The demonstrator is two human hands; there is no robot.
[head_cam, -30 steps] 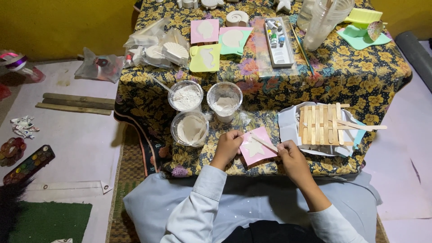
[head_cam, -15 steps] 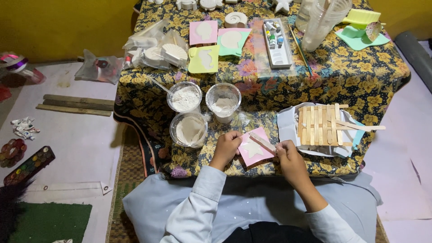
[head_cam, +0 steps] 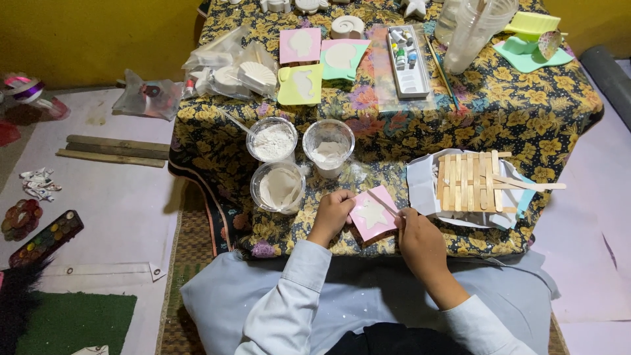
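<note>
Resting at the near edge of the worktop (head_cam: pixel 526 118), a pink mould (head_cam: pixel 372 215) with a pale star-shaped filling is steadied by the left hand (head_cam: pixel 332 213), curled closed on its left edge. A thin stick (head_cam: pixel 382 202) is pinched in the right hand (head_cam: pixel 419 240) over it. The mould is judged light, soft and bendy; it is best held flat by its edges so the filling is not spilled.

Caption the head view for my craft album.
Left hand steadies a pink square mould while right hand works it with a thin stick.

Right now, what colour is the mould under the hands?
Pink, with a whitish star-shaped fill; pink mould shows best in the head view.
</note>
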